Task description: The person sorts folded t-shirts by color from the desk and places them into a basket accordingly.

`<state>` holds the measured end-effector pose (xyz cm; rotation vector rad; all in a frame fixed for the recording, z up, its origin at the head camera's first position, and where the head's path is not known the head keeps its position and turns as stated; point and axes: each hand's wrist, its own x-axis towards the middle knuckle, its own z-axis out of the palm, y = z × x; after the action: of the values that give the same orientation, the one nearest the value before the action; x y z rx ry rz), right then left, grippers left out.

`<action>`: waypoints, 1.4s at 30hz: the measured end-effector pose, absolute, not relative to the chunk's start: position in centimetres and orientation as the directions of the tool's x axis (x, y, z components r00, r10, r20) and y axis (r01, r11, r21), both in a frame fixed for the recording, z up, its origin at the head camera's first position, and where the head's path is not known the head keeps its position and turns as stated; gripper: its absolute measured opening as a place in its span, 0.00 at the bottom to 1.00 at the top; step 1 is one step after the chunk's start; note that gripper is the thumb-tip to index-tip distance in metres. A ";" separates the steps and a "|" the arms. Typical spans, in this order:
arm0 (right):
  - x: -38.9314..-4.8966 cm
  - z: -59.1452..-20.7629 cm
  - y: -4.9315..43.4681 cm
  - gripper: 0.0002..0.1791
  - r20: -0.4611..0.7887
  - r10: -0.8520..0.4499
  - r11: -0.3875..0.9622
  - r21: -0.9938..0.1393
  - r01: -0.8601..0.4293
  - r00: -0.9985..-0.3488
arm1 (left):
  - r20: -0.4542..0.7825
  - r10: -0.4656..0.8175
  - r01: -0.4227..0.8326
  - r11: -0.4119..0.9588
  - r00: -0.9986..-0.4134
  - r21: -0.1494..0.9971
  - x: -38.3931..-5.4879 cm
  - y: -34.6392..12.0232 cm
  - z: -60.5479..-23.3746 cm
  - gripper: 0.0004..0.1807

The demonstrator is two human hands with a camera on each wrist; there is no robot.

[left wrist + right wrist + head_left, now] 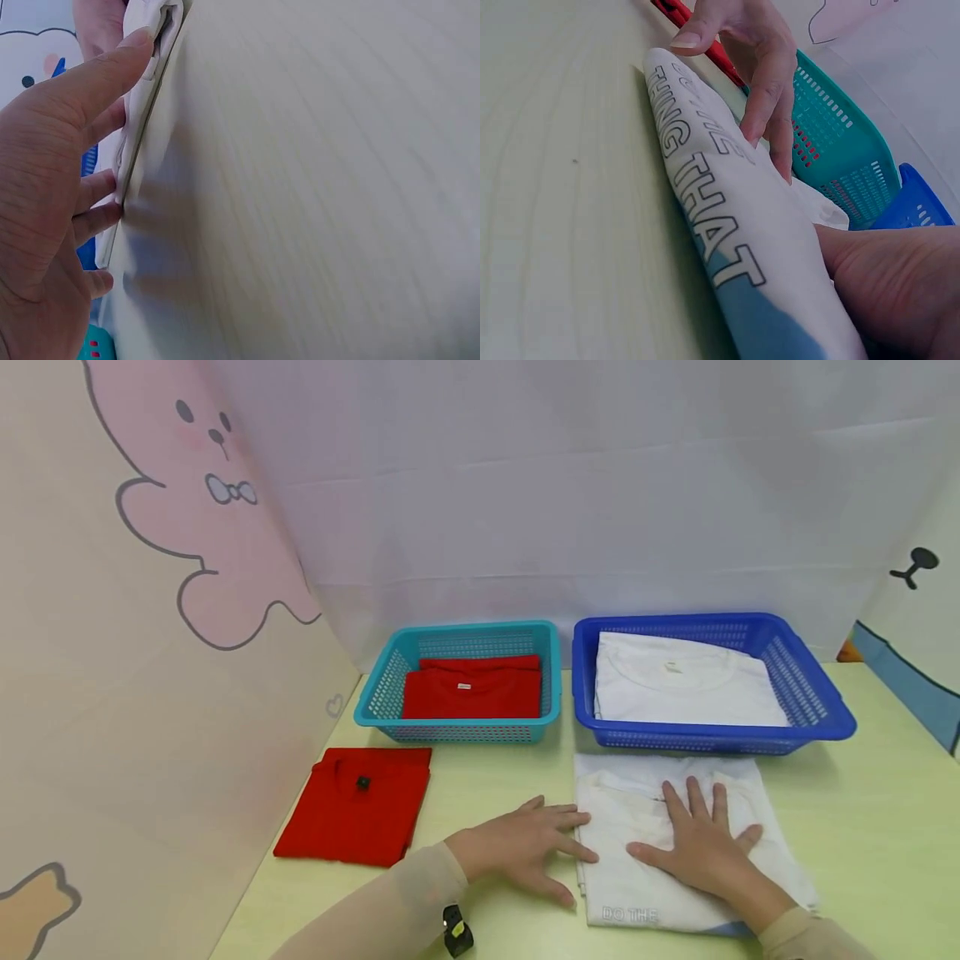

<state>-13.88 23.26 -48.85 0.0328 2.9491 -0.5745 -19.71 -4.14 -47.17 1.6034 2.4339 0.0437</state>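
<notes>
A folded white T-shirt [618,885] lies on the table in front of the blue basket, with outlined lettering and a blue patch along its near edge. My right hand [705,852] rests on top of it, palm down, fingers spread. At the shirt's left edge is my left hand [525,843], its fingers extended and fingertips right at the fold. The left wrist view shows the stacked layers of the white shirt [139,97] edge-on beside the fingers. "THING THAT" reads along the shirt's front fold [712,202] in the right wrist view.
A folded red T-shirt [367,818] lies at the left. Behind stand a teal basket [461,733] with folded red shirts and a blue basket [697,739] with folded white clothing. A white curtain [540,510] closes off the back. A small black object [456,931] shows by the left sleeve.
</notes>
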 end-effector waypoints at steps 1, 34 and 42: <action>-13.9 -48.8 23.0 0.69 -0.136 -0.004 0.926 -0.375 0.047 -0.991 | -0.167 0.910 0.902 0.405 -0.380 0.152 -19.8 -4.4 -47.2 0.35; -15.2 -48.8 17.9 0.68 -0.170 0.001 0.907 -0.414 0.072 -0.985 | -0.055 0.892 0.869 0.451 -0.449 0.204 -20.4 -8.8 -47.8 0.29; -15.2 -48.2 18.4 0.62 -0.128 -0.028 0.909 -0.416 0.029 -0.991 | -0.074 0.836 0.802 0.543 -0.543 0.246 -20.7 -7.2 -46.9 0.27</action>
<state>-15.22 18.41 -48.16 0.0008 2.9402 -0.6437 -20.67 -7.22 -46.88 1.3929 2.5953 0.2730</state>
